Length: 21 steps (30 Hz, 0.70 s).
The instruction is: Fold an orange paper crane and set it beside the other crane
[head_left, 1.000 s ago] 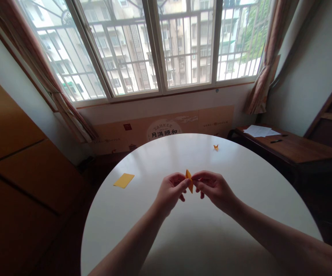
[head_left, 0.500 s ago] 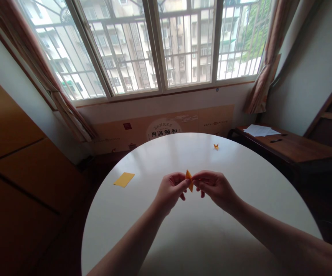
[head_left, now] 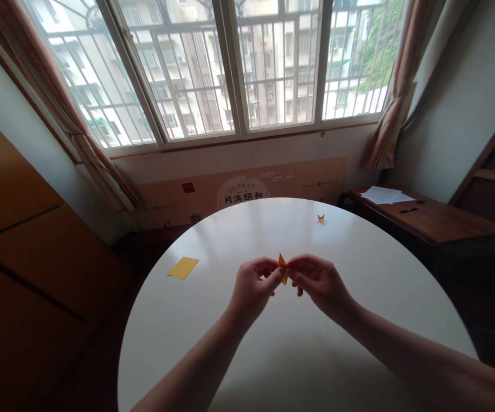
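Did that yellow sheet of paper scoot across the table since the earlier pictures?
No. The yellow sheet of paper lies in the same spot against the round white table's rim; only the view shifted slightly.

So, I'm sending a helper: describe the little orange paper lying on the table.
Find the round white table below the window. Near its far edge, right of centre, lies a tiny orange folded paper. Unlike the flat yellow sheet, it has upturned points; unlike the held orange piece, it lies loose.
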Each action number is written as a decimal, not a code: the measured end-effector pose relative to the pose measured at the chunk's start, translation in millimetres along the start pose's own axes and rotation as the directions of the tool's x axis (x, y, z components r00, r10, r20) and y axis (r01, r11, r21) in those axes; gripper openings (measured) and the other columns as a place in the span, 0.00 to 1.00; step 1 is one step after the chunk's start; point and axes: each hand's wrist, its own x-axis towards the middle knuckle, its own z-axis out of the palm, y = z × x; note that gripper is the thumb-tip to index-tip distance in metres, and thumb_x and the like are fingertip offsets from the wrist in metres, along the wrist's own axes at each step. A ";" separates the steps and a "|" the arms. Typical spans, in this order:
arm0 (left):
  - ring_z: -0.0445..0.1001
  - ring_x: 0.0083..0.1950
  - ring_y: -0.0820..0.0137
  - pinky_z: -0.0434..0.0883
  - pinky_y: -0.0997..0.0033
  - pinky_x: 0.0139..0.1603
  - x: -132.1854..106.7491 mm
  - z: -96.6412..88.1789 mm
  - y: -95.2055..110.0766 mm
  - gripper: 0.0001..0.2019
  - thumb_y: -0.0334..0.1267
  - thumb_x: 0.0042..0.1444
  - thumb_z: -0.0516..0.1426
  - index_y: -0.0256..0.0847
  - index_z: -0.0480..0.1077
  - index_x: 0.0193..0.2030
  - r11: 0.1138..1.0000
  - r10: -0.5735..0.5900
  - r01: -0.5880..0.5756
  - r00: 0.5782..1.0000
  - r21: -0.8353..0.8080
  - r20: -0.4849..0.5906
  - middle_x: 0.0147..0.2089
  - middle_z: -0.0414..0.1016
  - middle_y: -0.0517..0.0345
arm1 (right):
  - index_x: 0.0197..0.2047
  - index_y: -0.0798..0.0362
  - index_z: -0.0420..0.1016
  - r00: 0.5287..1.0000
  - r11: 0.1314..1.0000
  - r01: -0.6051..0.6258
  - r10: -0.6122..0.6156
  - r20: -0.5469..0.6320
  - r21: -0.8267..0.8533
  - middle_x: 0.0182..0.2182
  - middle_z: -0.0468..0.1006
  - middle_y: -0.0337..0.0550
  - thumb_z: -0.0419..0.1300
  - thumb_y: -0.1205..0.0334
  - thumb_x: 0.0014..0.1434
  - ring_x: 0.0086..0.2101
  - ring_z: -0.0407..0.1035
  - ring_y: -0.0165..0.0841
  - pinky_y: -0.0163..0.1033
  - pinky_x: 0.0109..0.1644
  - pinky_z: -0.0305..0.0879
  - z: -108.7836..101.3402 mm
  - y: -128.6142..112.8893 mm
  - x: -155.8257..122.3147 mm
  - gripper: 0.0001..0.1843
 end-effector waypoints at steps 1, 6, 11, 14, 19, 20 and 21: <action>0.65 0.22 0.76 0.68 0.79 0.18 -0.3 0.1 0.6 0.13 0.44 0.52 0.63 0.33 0.79 0.32 1.000 0.001 -0.001 1.000 0.003 -0.006 0.24 0.74 0.56 | 0.36 0.53 0.81 1.000 1.000 0.000 0.000 -0.007 -0.008 0.26 0.79 0.41 0.71 0.57 0.53 0.25 0.70 0.30 0.32 0.21 0.69 0.4 -0.4 0.0 0.10; 0.65 0.21 0.77 0.67 0.80 0.18 -0.6 0.1 2.3 0.14 0.45 0.53 0.63 0.34 0.81 0.34 1.000 -0.017 0.017 1.000 -0.014 -0.013 0.23 0.74 0.56 | 0.36 0.54 0.80 0.999 1.000 0.005 -0.007 -0.047 -0.028 0.25 0.78 0.42 0.70 0.55 0.54 0.25 0.70 0.30 0.32 0.21 0.68 0.4 -1.8 1.1 0.11; 0.65 0.21 0.76 0.68 0.79 0.18 -0.5 -0.3 4.0 0.17 0.48 0.55 0.61 0.34 0.81 0.37 0.999 -0.017 0.019 0.999 -0.048 0.029 0.22 0.73 0.57 | 0.36 0.54 0.80 0.998 1.000 0.009 -0.010 -0.059 -0.026 0.26 0.78 0.42 0.70 0.54 0.54 0.25 0.69 0.30 0.32 0.21 0.68 -1.8 -2.5 2.3 0.12; 0.65 0.21 0.76 0.68 0.79 0.18 -0.9 -0.7 4.4 0.17 0.48 0.55 0.61 0.34 0.81 0.36 0.999 -0.009 0.011 0.999 -0.050 0.041 0.22 0.73 0.57 | 0.35 0.53 0.80 0.999 1.000 0.005 -0.005 -0.046 0.001 0.26 0.78 0.42 0.71 0.55 0.52 0.25 0.69 0.30 0.32 0.21 0.68 -2.2 -1.7 2.7 0.12; 0.65 0.21 0.76 0.68 0.79 0.19 -1.8 -0.8 5.1 0.17 0.48 0.55 0.61 0.34 0.81 0.34 0.999 -0.020 0.022 0.999 -0.045 0.035 0.22 0.72 0.57 | 0.35 0.52 0.78 1.000 0.996 -0.014 0.017 -0.024 0.092 0.25 0.78 0.40 0.73 0.57 0.51 0.25 0.70 0.30 0.32 0.21 0.67 -2.5 0.9 3.6 0.12; 0.65 0.21 0.76 0.68 0.78 0.19 -1.9 -0.8 5.4 0.17 0.49 0.54 0.61 0.34 0.81 0.34 0.999 -0.020 0.022 0.999 -0.043 0.032 0.22 0.72 0.57 | 0.35 0.52 0.78 0.999 0.995 -0.018 0.020 -0.025 0.100 0.25 0.78 0.39 0.73 0.57 0.51 0.25 0.70 0.30 0.32 0.21 0.67 -2.6 1.1 3.6 0.12; 0.65 0.21 0.76 0.68 0.78 0.19 -2.0 -0.7 5.8 0.17 0.49 0.54 0.62 0.34 0.81 0.34 0.999 -0.020 0.021 0.999 -0.040 0.031 0.21 0.72 0.58 | 0.35 0.52 0.78 0.999 0.994 -0.021 0.024 -0.025 0.104 0.25 0.78 0.39 0.73 0.57 0.51 0.25 0.70 0.30 0.31 0.21 0.67 -2.8 1.2 3.5 0.12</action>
